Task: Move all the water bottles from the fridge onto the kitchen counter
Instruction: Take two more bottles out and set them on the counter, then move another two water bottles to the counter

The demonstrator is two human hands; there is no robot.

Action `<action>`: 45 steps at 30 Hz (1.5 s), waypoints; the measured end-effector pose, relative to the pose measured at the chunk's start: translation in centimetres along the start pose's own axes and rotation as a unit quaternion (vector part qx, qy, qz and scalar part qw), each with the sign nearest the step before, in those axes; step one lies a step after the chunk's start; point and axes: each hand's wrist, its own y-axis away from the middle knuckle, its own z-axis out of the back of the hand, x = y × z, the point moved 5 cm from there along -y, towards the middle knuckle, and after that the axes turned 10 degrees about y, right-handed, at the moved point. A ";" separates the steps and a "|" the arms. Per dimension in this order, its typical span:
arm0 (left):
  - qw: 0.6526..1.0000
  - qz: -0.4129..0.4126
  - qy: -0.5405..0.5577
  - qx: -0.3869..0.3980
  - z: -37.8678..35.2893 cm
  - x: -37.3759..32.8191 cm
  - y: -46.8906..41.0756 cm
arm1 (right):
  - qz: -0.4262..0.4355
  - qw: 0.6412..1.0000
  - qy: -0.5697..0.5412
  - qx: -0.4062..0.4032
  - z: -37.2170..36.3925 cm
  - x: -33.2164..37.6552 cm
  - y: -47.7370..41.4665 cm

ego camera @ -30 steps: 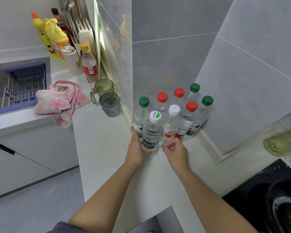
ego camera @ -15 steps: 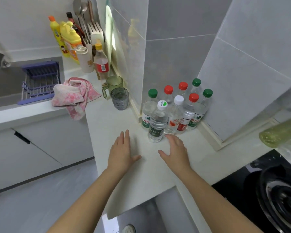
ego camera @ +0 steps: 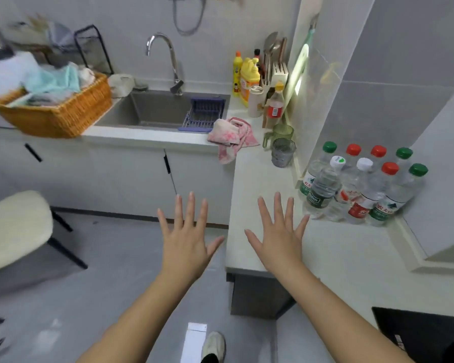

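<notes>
Both hands are empty, fingers spread wide, palms down, on bare forearms reaching forward. I see the left hand (ego camera: 186, 239) out over the floor, just left of the counter (ego camera: 338, 252) edge. The right hand (ego camera: 278, 237) is over the counter's near left corner; I cannot tell if it touches. Just right of its fingertips stand eight bottles (ego camera: 362, 184), upright and packed together against the corner walls. The nearest, white-capped, has a dark green label I read as "C'estbon". Others wear red or green labels with white Chinese characters. Farther off sit a grey cup (ego camera: 283, 152) and a pink cloth (ego camera: 231, 137).
</notes>
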 end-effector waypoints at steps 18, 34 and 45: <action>0.920 0.328 -0.103 -0.188 17.1 20.9 28.7 | 0.369 0.917 -0.078 -0.132 13.1 32.0 14.2; 0.846 0.454 -0.161 -0.229 26.8 38.3 61.5 | 0.522 0.830 -0.122 -0.151 18.3 59.0 41.5; 0.799 0.521 -0.190 -0.234 29.7 45.4 72.5 | 0.632 0.751 -0.123 -0.147 20.1 70.9 51.3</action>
